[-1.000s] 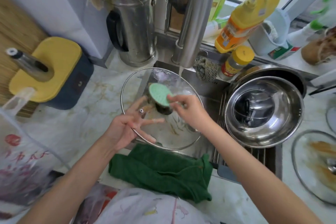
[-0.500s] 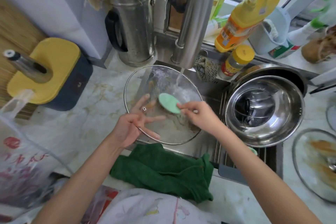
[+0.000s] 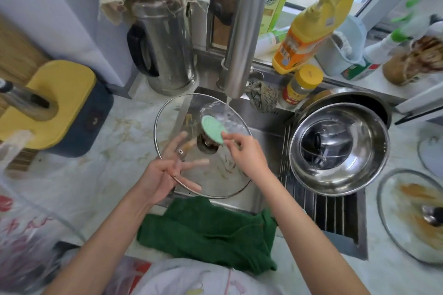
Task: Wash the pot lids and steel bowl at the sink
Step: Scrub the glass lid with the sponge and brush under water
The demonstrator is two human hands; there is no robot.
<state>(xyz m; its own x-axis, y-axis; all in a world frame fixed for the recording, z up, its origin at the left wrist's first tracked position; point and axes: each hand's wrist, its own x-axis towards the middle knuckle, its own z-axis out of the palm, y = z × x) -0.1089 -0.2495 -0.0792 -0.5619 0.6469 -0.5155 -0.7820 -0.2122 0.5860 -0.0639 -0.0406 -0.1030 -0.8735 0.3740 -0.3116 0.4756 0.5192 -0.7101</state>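
Note:
A round glass pot lid point(image 3: 217, 175) with a steel rim and brown smears is held over the sink under the running tap. My left hand point(image 3: 165, 172) supports it from the left with fingers spread straight across the glass. My right hand point(image 3: 244, 153) pinches a light green scrubbing pad point(image 3: 212, 129) and presses it on the lid's inner face near the water stream. A large steel bowl point(image 3: 339, 148) sits on the drain rack to the right, with another lid inside it. A second dirty glass lid point(image 3: 412, 215) lies on the counter at far right.
The steel faucet point(image 3: 244, 31) stands right above the lid. A green cloth point(image 3: 211, 232) lies over the sink's front edge. A steel kettle point(image 3: 165, 43), yellow detergent bottle point(image 3: 311, 31) and small jar point(image 3: 300, 85) crowd the back. A yellow-topped knife block point(image 3: 57, 103) sits left.
My right hand has slid the green pad back up and left across the lid toward the water stream. My left hand and the lid have stayed almost where they were.

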